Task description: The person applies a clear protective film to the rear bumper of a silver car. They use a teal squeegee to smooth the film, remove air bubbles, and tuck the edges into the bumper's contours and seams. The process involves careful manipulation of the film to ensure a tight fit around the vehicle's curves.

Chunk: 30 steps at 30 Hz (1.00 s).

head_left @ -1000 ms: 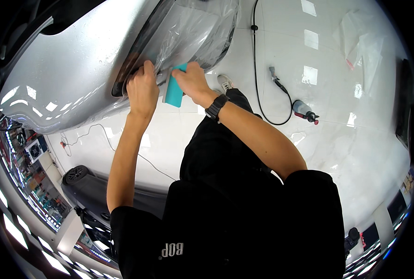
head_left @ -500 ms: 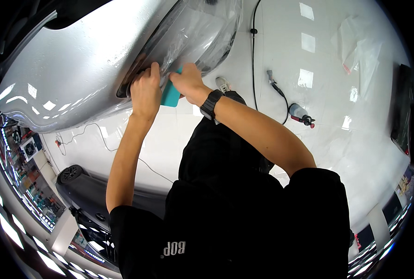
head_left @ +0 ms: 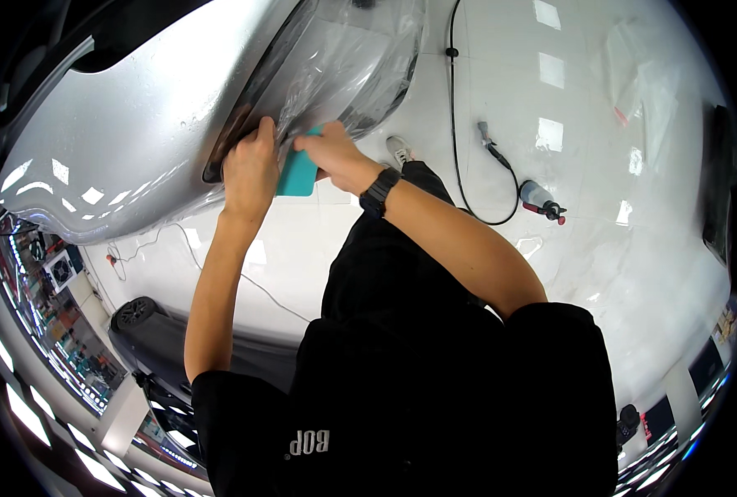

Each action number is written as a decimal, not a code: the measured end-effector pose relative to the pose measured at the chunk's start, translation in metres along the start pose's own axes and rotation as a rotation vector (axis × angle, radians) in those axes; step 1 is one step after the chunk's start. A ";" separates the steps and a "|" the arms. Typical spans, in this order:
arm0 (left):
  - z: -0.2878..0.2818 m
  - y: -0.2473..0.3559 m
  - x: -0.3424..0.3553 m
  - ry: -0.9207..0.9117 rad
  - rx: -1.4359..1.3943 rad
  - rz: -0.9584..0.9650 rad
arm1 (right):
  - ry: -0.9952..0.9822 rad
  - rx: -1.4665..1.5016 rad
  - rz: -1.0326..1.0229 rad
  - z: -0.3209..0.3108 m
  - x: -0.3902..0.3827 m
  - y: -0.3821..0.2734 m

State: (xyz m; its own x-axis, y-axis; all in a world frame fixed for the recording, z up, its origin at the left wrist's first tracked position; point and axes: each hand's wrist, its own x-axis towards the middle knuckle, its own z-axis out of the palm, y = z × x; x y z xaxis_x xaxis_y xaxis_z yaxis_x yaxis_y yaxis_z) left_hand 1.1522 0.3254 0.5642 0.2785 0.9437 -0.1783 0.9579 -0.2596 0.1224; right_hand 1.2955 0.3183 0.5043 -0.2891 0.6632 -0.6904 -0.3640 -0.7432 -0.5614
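A silver car body panel [head_left: 128,108] fills the upper left, with a dark recessed strip [head_left: 234,132] along its edge. Wrinkled clear film [head_left: 335,79] lies over the strip and the part beyond it. My left hand [head_left: 251,170] is closed at the near end of the strip, fingers curled on the film; the fingertips are partly hidden. Just right of it, my right hand [head_left: 335,156] grips a flat teal squeegee [head_left: 297,176], whose upper edge is against the film. A black watch [head_left: 379,192] is on my right wrist.
A black hose [head_left: 453,108] crosses the glossy white floor to a spray nozzle [head_left: 486,137]. Beside it lies a spray bottle [head_left: 537,199]. A thin cable [head_left: 194,253] runs below the panel, near a dark car [head_left: 227,344]. Loose clear sheeting [head_left: 637,91] lies at the upper right.
Both hands have shifted slightly left and down in the picture, the squeegee moving with my right hand. The view has also shifted a little. Both grips look the same.
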 end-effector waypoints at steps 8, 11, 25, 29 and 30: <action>0.002 -0.002 -0.008 0.053 0.046 0.013 | 0.037 -0.141 -0.024 0.000 0.010 0.005; -0.005 0.003 -0.017 0.216 0.048 0.145 | 0.061 -0.126 0.010 0.012 0.011 0.004; 0.025 0.021 -0.094 0.166 -0.095 0.126 | -0.018 -0.083 0.034 -0.079 -0.020 -0.006; 0.040 0.023 -0.077 0.125 0.018 0.167 | 0.006 -0.339 -0.087 -0.086 -0.030 -0.007; 0.040 0.024 -0.073 0.131 0.026 0.160 | 0.010 -0.333 -0.138 -0.082 -0.029 -0.002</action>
State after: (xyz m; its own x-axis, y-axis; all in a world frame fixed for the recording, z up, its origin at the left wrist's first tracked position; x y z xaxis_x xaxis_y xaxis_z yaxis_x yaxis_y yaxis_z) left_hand 1.1579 0.2424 0.5406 0.4172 0.9083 -0.0296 0.9043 -0.4117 0.1129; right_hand 1.3776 0.2934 0.4879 -0.2480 0.7599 -0.6009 -0.0899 -0.6357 -0.7667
